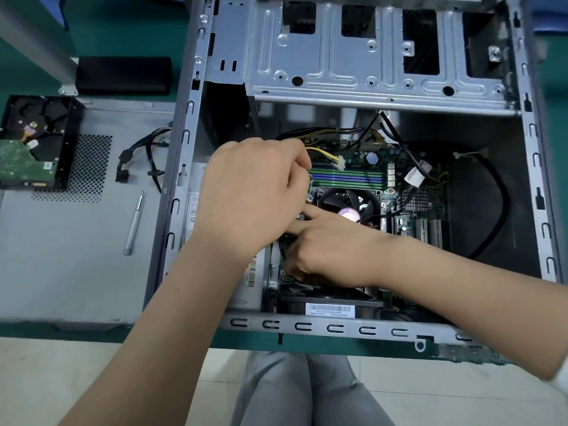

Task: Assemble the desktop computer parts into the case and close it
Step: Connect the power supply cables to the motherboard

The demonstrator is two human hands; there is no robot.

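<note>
The open grey computer case (196, 96) lies on its side with the motherboard (412, 207) and its CPU fan (350, 207) showing. My left hand (252, 192) is inside the case at the fan's left edge, fingers curled; what they hold is hidden, though a yellow cable with a white connector (339, 162) sticks out just past its fingertips. My right hand (325, 247) lies below it with the forefinger stretched onto the fan's lower left corner and the other fingers curled around a black cable (282, 244).
The grey side panel (76, 241) lies left of the case with a silver screwdriver (133, 224) and a hard drive in a black bracket (33, 146) on it. Loose black cables (144, 155) hang out over the case's left wall. The drive cage (368, 56) spans the far end.
</note>
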